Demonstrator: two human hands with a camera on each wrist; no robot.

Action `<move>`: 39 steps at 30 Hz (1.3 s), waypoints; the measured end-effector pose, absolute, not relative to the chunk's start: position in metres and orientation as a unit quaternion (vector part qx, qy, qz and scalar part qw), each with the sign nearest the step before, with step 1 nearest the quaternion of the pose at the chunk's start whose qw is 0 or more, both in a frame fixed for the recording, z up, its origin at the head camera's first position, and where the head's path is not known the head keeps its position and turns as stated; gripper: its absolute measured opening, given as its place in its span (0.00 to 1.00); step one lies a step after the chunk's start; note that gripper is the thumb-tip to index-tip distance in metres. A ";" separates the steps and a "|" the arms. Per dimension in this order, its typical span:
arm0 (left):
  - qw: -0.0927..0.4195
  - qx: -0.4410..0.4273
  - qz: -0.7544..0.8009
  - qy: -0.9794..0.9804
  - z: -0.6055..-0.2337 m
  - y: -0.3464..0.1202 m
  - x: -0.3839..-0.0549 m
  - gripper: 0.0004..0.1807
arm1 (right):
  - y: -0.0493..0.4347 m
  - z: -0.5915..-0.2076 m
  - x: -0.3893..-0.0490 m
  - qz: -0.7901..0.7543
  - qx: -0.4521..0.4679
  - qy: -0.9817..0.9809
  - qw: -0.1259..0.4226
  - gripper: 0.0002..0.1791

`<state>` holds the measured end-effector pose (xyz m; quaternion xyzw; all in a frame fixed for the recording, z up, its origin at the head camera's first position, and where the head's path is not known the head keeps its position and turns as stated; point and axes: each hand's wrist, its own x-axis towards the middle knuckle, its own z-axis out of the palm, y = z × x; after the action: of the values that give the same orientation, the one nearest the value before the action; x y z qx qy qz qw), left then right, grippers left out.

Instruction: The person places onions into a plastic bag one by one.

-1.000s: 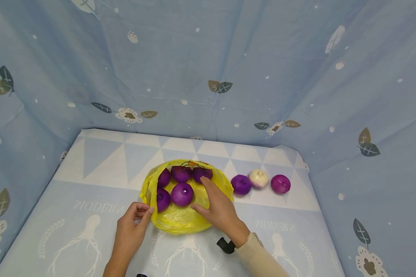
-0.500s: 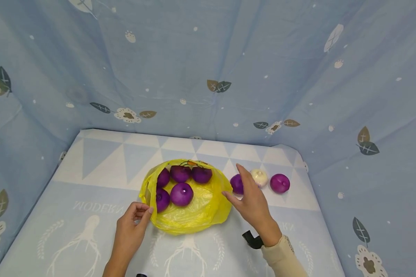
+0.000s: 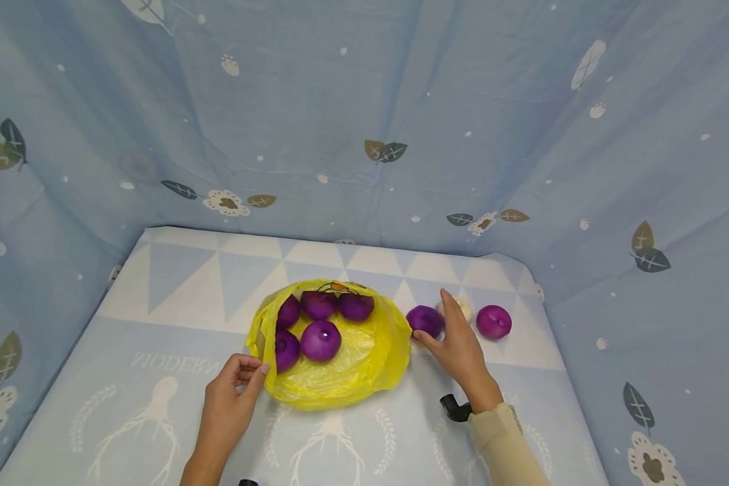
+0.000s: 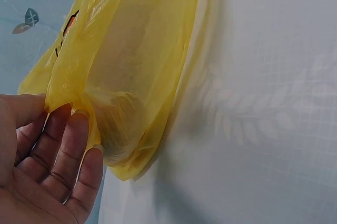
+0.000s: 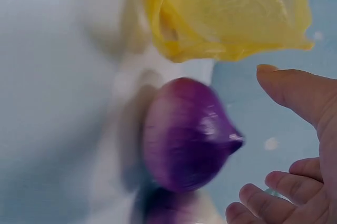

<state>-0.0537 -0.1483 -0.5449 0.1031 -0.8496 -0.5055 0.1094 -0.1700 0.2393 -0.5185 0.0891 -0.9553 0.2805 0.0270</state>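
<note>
The left hand [image 3: 231, 395] pinches the yellow bag [image 3: 325, 395] at its eight o'clock; the right hand [image 3: 463, 358], spread, is near the purple onion [image 3: 424, 320] at the bag's three o'clock, which a push could roll away.

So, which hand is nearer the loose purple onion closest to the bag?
Your right. The right hand is open just beside that purple onion, not gripping it; the left hand is across the yellow bag, pinching its left edge.
</note>
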 end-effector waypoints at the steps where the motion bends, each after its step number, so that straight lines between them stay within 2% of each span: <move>1: 0.110 0.103 -0.506 -0.850 -0.544 -0.148 -0.054 0.05 | 0.240 -0.521 -0.171 0.282 0.086 -0.955 0.022 0.57; 15: 0.099 0.113 -0.505 -0.850 -0.541 -0.146 -0.054 0.05 | 0.242 -0.544 -0.176 0.249 0.084 -0.965 -0.016 0.48; 39: 0.104 0.109 -0.504 -0.851 -0.544 -0.146 -0.054 0.05 | 0.242 -0.551 -0.176 0.248 0.090 -0.964 0.005 0.45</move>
<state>-0.0537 -0.1462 -0.5436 0.1093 -0.8507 -0.5037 0.1037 -0.1757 0.2423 -0.5508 0.0904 -0.9644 0.2485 0.0053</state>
